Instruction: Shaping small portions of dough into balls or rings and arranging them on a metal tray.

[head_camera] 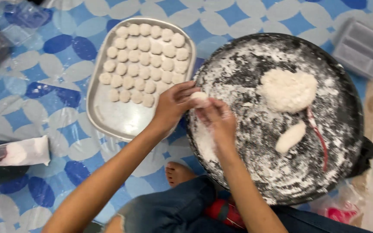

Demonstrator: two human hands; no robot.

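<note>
One head cam only; worn on person, aimed steeply down at floor mat (65, 51) w/ tray (109, 116) & round pan (342, 99); close range; no 2nd view.

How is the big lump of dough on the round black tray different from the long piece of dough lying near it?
The big lump is wide, rounded and rough on top; the long piece is narrow, smooth and shaped like a short log. The big lump sits toward the far side of the round black tray; the long piece lies nearer the person, slanted, beside a red tool. Both are white and rest on the floured surface, untouched by the hands.
</note>
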